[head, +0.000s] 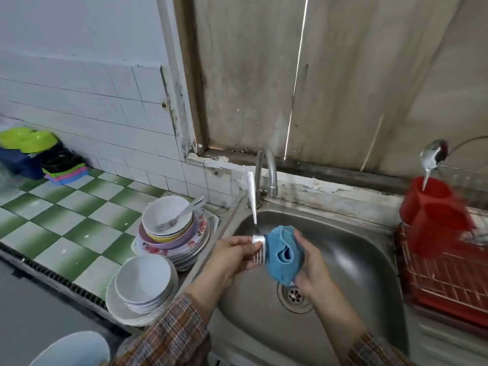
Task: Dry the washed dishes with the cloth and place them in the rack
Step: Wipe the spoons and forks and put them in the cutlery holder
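The left hand [237,253] is closed round a fork [254,207] near its neck, with the prongs pointing down and the long handle rising up toward the tap [266,170]. The right hand [310,265] grips a bunched blue cloth [284,253], which sits just beside the prongs and touches them. Both hands are held over the steel sink [356,260], above its drain. To the right of the sink stands a red wire rack [443,281], and at its far end is a red cup [433,207] holding a spoon [433,157] with its bowl upward. On the green and white tiled counter [66,215] to the left, a stack of bowls and plates [171,241] sits by the sink edge with a second fork [179,215] lying in the top bowl. A pile of white bowls [144,283] stands nearer the person. Both sleeves are plaid.
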Demonstrator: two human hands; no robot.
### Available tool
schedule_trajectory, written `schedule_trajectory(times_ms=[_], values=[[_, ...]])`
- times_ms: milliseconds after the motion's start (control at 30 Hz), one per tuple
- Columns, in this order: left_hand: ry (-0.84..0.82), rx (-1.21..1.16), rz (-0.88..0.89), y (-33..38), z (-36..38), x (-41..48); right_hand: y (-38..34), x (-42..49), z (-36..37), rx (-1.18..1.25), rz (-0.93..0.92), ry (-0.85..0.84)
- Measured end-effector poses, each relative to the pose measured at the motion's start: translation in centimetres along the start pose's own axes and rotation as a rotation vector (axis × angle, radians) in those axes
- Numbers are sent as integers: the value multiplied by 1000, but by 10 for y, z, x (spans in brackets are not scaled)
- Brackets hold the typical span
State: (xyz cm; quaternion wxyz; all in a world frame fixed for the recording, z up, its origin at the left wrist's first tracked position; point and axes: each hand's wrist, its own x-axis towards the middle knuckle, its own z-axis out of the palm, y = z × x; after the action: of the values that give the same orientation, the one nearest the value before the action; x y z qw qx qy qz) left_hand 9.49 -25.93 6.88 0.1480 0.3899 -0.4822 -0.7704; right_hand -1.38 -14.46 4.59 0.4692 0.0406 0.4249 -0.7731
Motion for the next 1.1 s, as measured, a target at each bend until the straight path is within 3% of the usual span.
schedule_trajectory(times_ms=[200,300,367,533,633,733,800,867,1000,1100], values=[[81,170,184,-21,62,-20,-22,-37,-26,-34,-80,-148],[6,157,175,-27,81,-37,-23,-48,-34,-254,-154,-160],[-33,106,176,-30,88,-47,-22,-53,-35,-416,-205,-109],[-60,34,211,-23,97,-55,-26,-56,-26,-522,-322,85],[-83,317,344,-15,97,-53,-36,-56,-20,-534,-379,178],[59,671,587,-1,98,-47,-51,-56,-12,-546,-408,197],[89,593,707,12,98,-48,-60,-58,-6,-582,-454,209],[16,533,760,25,99,-46,-66,-62,0,-633,-484,190],[-101,509,741,42,105,-36,-68,-73,13,-774,-508,102],[-115,398,741,50,103,-31,-62,-76,18,-880,-615,158]])
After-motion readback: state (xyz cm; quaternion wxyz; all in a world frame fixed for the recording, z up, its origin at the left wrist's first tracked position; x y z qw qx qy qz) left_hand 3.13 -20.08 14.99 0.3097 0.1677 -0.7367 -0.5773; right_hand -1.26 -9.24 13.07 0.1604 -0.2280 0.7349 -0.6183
